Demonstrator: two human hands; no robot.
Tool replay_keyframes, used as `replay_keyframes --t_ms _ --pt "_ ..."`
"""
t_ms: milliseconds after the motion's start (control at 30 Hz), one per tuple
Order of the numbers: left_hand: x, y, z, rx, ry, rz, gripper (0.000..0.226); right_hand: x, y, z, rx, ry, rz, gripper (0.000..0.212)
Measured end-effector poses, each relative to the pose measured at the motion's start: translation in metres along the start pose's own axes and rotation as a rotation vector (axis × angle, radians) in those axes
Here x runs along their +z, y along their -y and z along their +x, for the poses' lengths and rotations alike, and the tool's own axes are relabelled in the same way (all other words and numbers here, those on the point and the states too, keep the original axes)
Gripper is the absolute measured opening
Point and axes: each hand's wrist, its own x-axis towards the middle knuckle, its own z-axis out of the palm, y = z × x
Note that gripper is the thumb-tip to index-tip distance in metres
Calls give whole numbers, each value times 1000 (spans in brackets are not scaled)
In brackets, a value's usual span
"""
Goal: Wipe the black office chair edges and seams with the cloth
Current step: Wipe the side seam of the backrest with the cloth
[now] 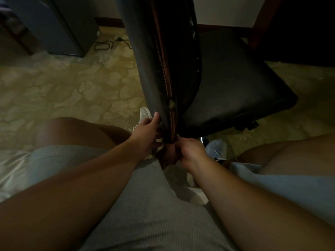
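You're in a dim room with a pale, leaf-patterned carpet (76,84), a dark cabinet (54,24) at the upper left and a black cable (108,44) looped on the floor beside it. Dark wooden furniture (290,24) fills the upper right.

The black office chair (235,84) stands right in front of you, its backrest edge turned toward you so the worn seam (167,77) runs down the middle of the view, with the seat to the right of it.

Your left hand (146,131) reaches forward from a nearly straight forearm. The thumb lies against the left face of the backrest near its bottom end, and the fingers curl behind that edge, holding it.

Your right hand (188,151) comes in from the lower right, wrist bent inward, fingers clenched around a dark bunched cloth (168,153) pressed up against the bottom end of the seam, just below your left hand.

Your knees are spread to either side, and a light shoe (145,113) shows by the chair's base, another (215,147) to the right.
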Motion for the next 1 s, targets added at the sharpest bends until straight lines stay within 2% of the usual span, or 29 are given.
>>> replay_keyframes --t_ms 67,267,367,533,633,867,1000 --pt "1 0 0 -9 10 -21 41 3 -1 -3 -7 -19 18 20" --pt "2 1 0 -18 10 -34 35 5 2 -2 -42 -34 22 29" --pt "1 2 -1 -4 15 -23 29 3 4 -10 -66 -40 -20 22" --pt "2 3 -1 -2 4 -17 35 -3 10 -17 -116 -64 33 25" --pt "4 4 -3 -4 5 -18 36 -1 4 -19 -139 -79 -41 18" --pt "4 6 -1 -1 2 -24 35 -6 4 -19 -160 -69 -79 20" --pt "4 6 -2 2 1 -31 36 -3 4 -18 -125 -56 20 19"
